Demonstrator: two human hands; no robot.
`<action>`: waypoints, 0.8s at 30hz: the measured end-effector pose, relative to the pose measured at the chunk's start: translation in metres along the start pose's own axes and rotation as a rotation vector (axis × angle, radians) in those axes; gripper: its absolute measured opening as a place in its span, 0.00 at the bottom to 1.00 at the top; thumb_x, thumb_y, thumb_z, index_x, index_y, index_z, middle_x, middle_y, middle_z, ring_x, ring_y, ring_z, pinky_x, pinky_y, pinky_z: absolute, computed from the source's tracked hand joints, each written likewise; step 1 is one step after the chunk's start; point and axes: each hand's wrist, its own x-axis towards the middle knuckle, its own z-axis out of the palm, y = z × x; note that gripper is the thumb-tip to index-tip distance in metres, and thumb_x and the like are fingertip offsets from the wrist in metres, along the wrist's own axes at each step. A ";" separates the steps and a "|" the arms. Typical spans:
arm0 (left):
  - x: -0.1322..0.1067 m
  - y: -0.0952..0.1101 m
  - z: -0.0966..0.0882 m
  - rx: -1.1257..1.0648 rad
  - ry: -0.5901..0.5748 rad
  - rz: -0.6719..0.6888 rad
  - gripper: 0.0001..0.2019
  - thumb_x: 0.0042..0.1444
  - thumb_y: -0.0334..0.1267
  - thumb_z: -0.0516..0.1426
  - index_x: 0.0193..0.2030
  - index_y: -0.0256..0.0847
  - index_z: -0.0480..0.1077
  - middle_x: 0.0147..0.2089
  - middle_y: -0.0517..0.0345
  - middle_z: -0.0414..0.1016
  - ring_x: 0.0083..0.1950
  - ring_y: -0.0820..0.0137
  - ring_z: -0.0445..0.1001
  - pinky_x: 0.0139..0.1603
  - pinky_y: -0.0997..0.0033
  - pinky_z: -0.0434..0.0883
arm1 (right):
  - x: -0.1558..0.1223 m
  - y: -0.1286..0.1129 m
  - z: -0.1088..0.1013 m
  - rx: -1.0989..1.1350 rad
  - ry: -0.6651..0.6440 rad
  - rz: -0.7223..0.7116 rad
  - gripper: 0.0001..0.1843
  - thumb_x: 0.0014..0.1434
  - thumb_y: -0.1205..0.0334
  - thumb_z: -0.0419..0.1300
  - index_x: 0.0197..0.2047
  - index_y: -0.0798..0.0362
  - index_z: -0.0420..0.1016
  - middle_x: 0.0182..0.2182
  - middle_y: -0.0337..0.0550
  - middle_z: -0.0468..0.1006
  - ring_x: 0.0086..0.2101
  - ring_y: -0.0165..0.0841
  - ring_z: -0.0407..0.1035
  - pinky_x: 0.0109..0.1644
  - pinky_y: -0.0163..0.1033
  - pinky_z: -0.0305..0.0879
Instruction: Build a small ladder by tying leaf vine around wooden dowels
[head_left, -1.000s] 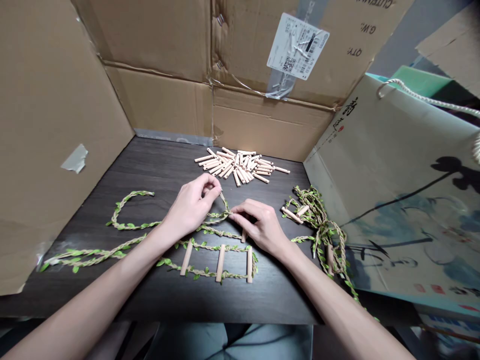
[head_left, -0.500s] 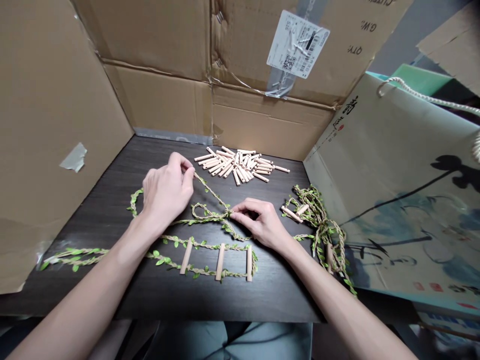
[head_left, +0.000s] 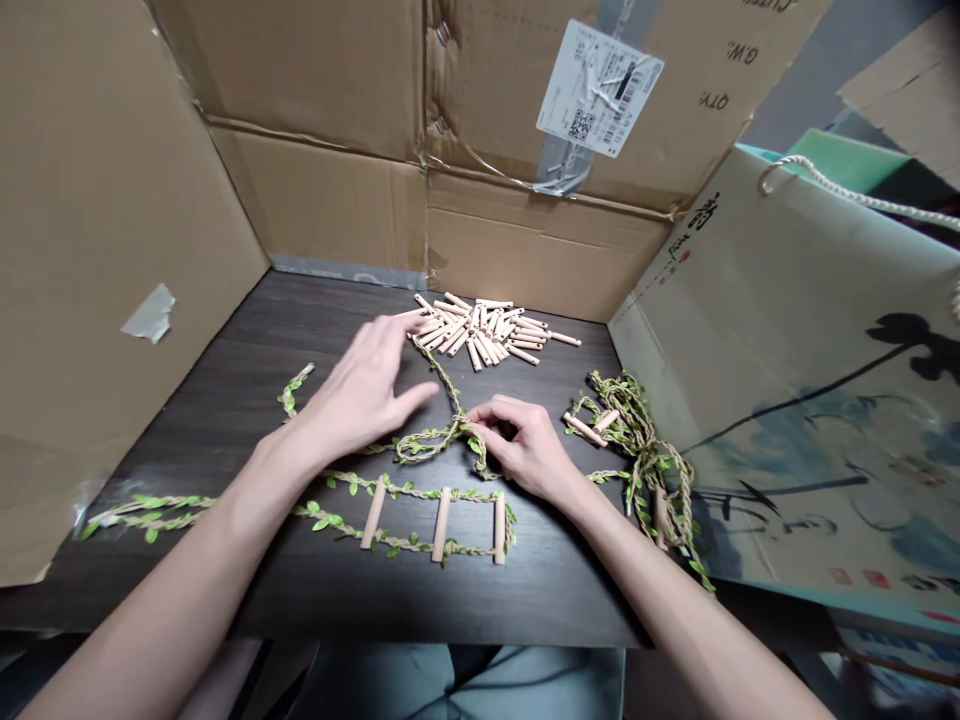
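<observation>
My right hand (head_left: 525,440) pinches a braided leaf rope (head_left: 442,375) at a looped crossing near the table's middle. A small loop (head_left: 427,443) of that rope lies to the left of my fingertips. My left hand (head_left: 367,385) hovers over the rope with thumb and fingers apart, holding nothing. One rope end (head_left: 296,388) shows left of my left wrist. Nearer to me lies a small rope ladder with leafy side ropes and wooden rungs (head_left: 441,523); my left forearm covers part of it.
Loose wooden sticks (head_left: 487,330) with end holes lie heaped at the back. A bundle of leaf rope (head_left: 641,440) with rungs rests at the right, beside a large paper bag (head_left: 795,400). Cardboard walls (head_left: 315,200) stand at the back and left of the dark table (head_left: 562,600).
My left hand has let go of the rope strand, opened and moved right. The strand now stands up more steeply from the crossing. My right hand stays in place.
</observation>
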 end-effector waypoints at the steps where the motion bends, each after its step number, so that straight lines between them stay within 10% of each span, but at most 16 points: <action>1: -0.001 0.003 0.002 -0.027 -0.091 0.082 0.29 0.65 0.46 0.57 0.71 0.40 0.60 0.71 0.42 0.65 0.70 0.53 0.64 0.70 0.50 0.62 | 0.000 0.000 0.000 -0.001 0.001 -0.005 0.05 0.66 0.65 0.65 0.38 0.54 0.82 0.30 0.39 0.79 0.30 0.30 0.69 0.37 0.35 0.63; 6: -0.004 0.011 0.013 -0.080 -0.351 0.230 0.15 0.72 0.39 0.49 0.55 0.45 0.76 0.59 0.51 0.79 0.61 0.60 0.71 0.65 0.55 0.58 | 0.000 0.000 0.001 -0.002 0.000 -0.013 0.04 0.66 0.65 0.65 0.39 0.54 0.82 0.30 0.39 0.78 0.30 0.30 0.68 0.37 0.35 0.63; 24: -0.003 0.001 0.009 0.316 0.005 -0.136 0.15 0.70 0.39 0.53 0.48 0.43 0.82 0.48 0.54 0.85 0.50 0.56 0.77 0.49 0.56 0.64 | 0.001 -0.005 -0.003 0.068 -0.007 0.069 0.07 0.65 0.62 0.65 0.38 0.55 0.83 0.30 0.40 0.79 0.31 0.30 0.69 0.37 0.34 0.63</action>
